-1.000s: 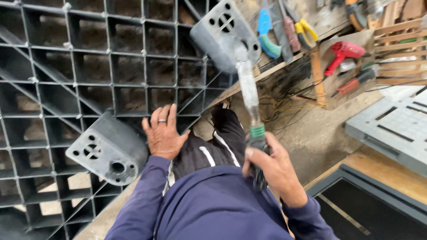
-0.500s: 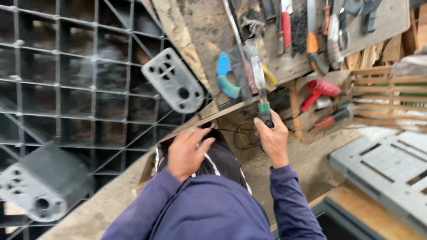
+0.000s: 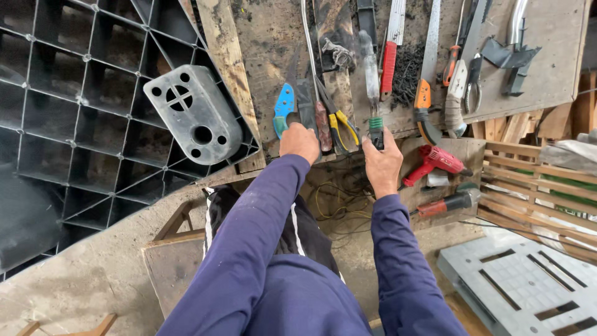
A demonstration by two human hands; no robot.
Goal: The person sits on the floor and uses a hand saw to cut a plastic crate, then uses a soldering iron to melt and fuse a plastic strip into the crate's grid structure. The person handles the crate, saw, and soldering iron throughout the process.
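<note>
— What does the right hand [image 3: 384, 163] have?

— Its fingers are wrapped round the green-banded handle of a long grey tool [image 3: 371, 81], which lies on the table [image 3: 547, 68] pointing away from the person, between a yellow-handled pair of pliers [image 3: 341, 121] and a red-handled saw [image 3: 390, 46].

— And the left hand [image 3: 299, 142]?

— It rests at the table's near edge, fingers curled down over the end of a dark flat tool [image 3: 306, 102], just beside a blue-handled tool [image 3: 285, 107]. Whether they grip it or only press on it, I cannot tell.

— What lies around?

— A grey plastic foot [image 3: 193, 115] on a black grid pallet [image 3: 68, 112] to the left; a red drill [image 3: 435, 163] on the shelf below the table, right of the hand.
</note>
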